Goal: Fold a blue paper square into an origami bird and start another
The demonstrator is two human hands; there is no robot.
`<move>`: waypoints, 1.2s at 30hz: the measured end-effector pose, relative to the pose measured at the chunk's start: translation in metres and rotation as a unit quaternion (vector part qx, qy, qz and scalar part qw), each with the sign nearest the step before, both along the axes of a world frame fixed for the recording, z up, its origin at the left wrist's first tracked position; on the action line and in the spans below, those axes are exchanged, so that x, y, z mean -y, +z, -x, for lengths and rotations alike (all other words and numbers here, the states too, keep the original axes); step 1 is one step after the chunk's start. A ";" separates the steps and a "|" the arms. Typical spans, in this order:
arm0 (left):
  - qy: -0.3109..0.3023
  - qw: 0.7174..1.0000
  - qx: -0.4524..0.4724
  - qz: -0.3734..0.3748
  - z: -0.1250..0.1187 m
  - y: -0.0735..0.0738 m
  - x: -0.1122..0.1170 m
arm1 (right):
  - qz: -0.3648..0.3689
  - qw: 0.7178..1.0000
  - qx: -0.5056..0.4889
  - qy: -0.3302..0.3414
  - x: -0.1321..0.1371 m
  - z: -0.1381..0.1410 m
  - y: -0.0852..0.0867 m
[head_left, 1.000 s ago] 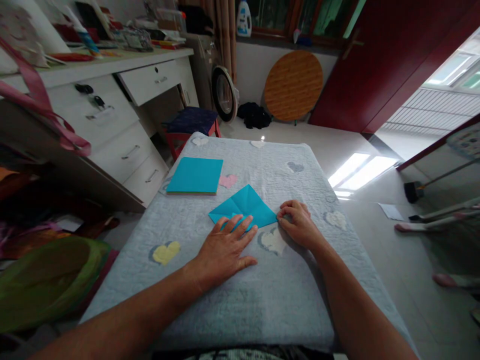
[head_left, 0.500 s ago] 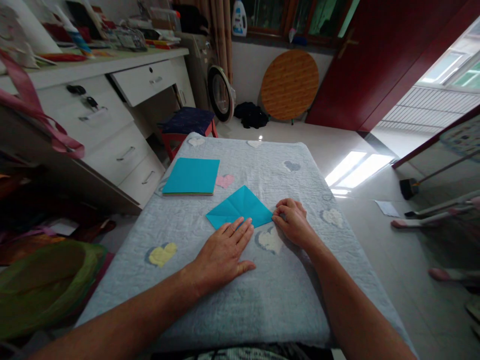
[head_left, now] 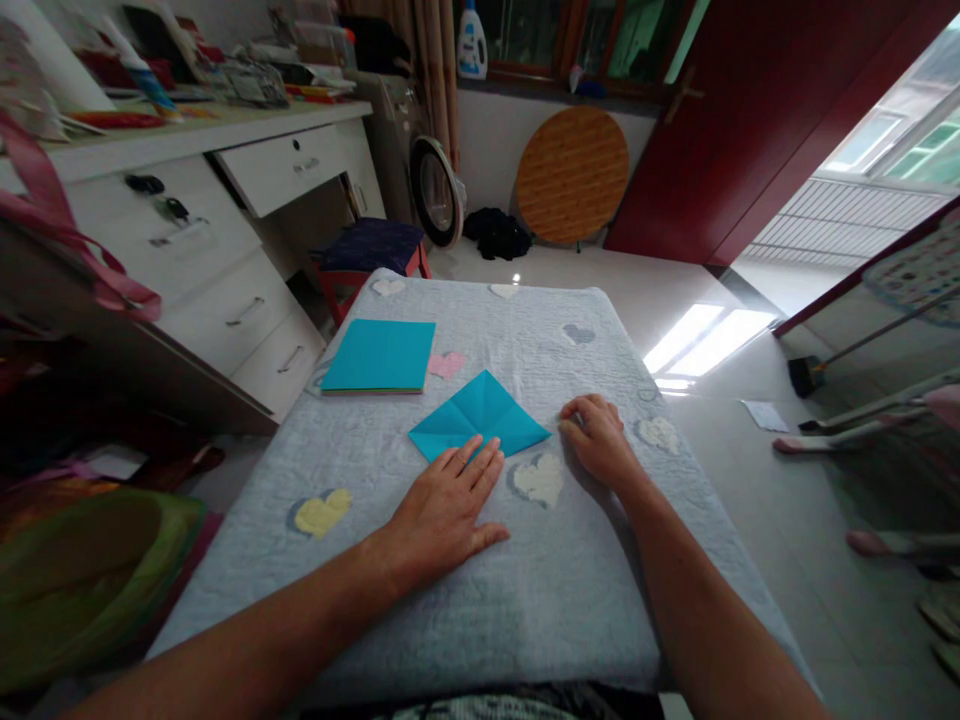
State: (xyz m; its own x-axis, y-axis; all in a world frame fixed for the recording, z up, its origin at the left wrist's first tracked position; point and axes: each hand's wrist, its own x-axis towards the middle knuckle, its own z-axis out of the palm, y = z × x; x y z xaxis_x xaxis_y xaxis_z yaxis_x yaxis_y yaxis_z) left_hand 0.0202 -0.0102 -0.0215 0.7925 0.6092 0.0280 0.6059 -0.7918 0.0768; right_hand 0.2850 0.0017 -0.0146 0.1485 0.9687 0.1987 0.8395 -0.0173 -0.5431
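Note:
A blue sheet of origami paper (head_left: 480,408), creased and turned like a diamond, lies on the cloth-covered table. My left hand (head_left: 450,500) rests flat over its near edge with the fingers stretched out, hiding the nearest part. Just right of the paper's right corner, my right hand (head_left: 596,437) sits on the cloth, fingers curled together and a small gap from the sheet. Nothing shows in those fingers. A stack of square paper (head_left: 379,356), blue on top, lies at the far left of the table.
The pale blue quilted cloth (head_left: 570,590) has heart patches. A stool (head_left: 367,247) stands beyond the far left corner, near a white desk (head_left: 247,310). Farther back are a washing machine (head_left: 435,190) with its door ajar and a round wooden tabletop (head_left: 574,172).
My right hand has let go of the paper's right corner and shifted slightly right, away from it. My left hand stays pressed on the sheet.

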 end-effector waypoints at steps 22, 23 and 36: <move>-0.008 1.000 0.015 0.000 0.003 -0.004 0.001 | 0.016 0.994 -0.005 0.106 0.006 0.032 0.001; -0.007 1.000 0.013 0.001 0.002 -0.004 0.001 | 0.022 0.994 -0.007 0.104 0.005 0.031 0.000; 0.030 0.999 0.006 0.008 -0.005 0.006 -0.001 | 0.030 0.997 0.038 0.063 0.002 0.029 -0.004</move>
